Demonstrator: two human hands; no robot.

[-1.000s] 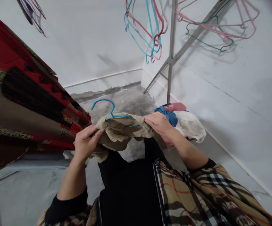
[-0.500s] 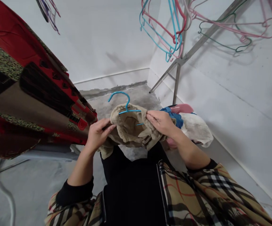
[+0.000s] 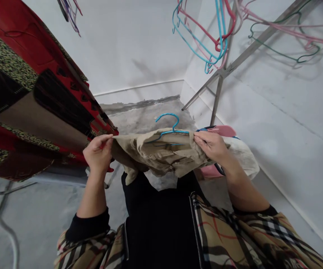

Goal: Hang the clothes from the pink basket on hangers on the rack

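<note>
A crumpled beige cloth garment [image 3: 161, 154] is stretched between my hands. My left hand [image 3: 98, 154] pinches its left edge, and my right hand [image 3: 210, 145] grips its right edge. A blue plastic-coated wire hanger [image 3: 167, 125] sits inside the garment's top edge. Its hook and part of its shoulder bar stick out above the cloth, while the rest is hidden or only faintly seen through the opening.
A red, black and leopard-print garment [image 3: 29, 93] hangs close on the left. At the upper right, a metal rack [image 3: 220, 74] carries pink, blue and green hangers. A pink tub [image 3: 221, 130] with white cloth [image 3: 244, 157] stands by the wall, on a concrete floor [image 3: 147, 119].
My hands have moved apart, pulling the garment flat and wide across the hanger. The hanger now sits further right, with its hook more upright. The view has turned slightly.
</note>
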